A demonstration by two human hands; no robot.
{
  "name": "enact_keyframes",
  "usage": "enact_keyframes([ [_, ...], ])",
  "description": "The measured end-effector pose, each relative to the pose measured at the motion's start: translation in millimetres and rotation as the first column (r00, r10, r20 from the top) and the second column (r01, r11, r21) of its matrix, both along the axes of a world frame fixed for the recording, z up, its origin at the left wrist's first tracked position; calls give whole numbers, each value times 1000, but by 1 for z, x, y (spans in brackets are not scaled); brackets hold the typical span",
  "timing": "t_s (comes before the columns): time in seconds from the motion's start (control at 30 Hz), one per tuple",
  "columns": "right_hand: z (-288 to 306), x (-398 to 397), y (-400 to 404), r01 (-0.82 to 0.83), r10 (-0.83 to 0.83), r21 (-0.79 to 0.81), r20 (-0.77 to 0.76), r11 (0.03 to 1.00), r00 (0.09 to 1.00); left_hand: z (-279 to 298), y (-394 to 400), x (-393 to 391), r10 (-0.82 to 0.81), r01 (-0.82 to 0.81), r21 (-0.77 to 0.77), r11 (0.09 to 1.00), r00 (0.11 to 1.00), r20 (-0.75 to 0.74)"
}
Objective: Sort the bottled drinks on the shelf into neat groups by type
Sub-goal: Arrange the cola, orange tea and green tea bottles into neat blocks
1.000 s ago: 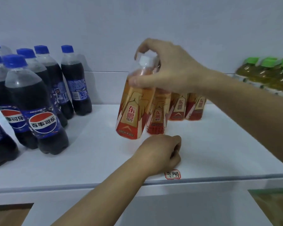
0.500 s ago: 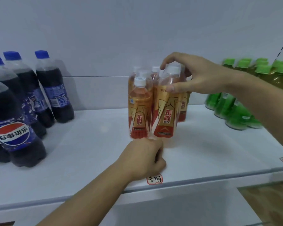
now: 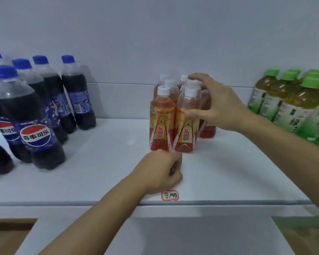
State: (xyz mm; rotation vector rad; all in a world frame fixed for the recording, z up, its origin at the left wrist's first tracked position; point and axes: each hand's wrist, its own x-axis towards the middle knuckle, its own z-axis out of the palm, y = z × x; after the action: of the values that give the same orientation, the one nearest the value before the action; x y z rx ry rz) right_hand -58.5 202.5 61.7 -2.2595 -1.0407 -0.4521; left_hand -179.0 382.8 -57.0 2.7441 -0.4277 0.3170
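Observation:
Several orange energy-drink bottles with white caps stand grouped mid-shelf. My right hand grips the front right orange bottle near its shoulder, thumb on the front, fingers over the cap. It stands on the shelf, touching the front left orange bottle. My left hand rests as a curled fist on the white shelf just in front of these two, holding nothing that I can see. Dark cola bottles with blue caps fill the left side. Green tea bottles with green caps stand at the right.
A small handwritten label is stuck at the shelf's front edge below my left hand. A white wall rises behind the bottles. A white surface lies below the shelf, with wooden floor at both lower corners.
My right hand has carried the orange bottle from in front of the group to the right of the front bottle and set it on the shelf. My left fist stayed put.

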Motion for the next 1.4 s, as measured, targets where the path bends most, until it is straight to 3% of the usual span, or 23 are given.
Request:
enact_keyframes([
  [0.07, -25, -12, -3, 59, -67, 216, 28, 975, 997, 2, -1, -3, 31, -31, 1, 1000, 1000, 2],
  [0.17, -66, -31, -6, 109, -112, 550, -28, 828, 993, 2, -1, -6, 167, -167, 10, 986, 985, 55],
  [0.2, -79, -34, -10, 138, -101, 546, -98, 827, 990, 2, -1, -6, 218, -219, 8, 976, 973, 74],
  [0.27, -104, -36, -18, 170, -75, 365, -261, 915, 962, 0, -2, -7, 287, -290, 13, 957, 953, 97],
  [0.33, -119, -37, -24, 120, -51, 162, -377, 979, 925, 0, -4, -6, 312, -316, 23, 949, 944, 104],
  [0.37, -123, -35, -26, 87, -27, 133, -399, 987, 917, 0, -6, -7, 314, -318, 27, 948, 944, 98],
  [0.6, -123, -30, -29, 107, 20, 244, -468, 964, 883, 4, -7, -9, 334, -336, 35, 941, 941, 50],
  [0.77, -120, -35, -27, 76, 11, 206, -389, 976, 921, 5, -7, -12, 400, -402, 33, 915, 915, 53],
  [0.93, -104, -56, -16, -87, 124, 135, -290, 987, 949, 26, 11, -48, 342, -334, 80, 939, 932, -122],
  [1.0, -95, -69, -2, -147, 177, 124, -294, 981, 939, 37, 32, -74, 371, -358, 142, 923, 925, -85],
  [1.13, -76, -100, 52, -286, 311, 126, -287, 950, 906, 49, 82, -129, 517, -520, 81, 850, 854, 55],
  [1.4, -56, -171, 198, -488, 502, 119, -237, 865, 832, 58, 181, -230, 628, -628, 123, 769, 777, 40],
])
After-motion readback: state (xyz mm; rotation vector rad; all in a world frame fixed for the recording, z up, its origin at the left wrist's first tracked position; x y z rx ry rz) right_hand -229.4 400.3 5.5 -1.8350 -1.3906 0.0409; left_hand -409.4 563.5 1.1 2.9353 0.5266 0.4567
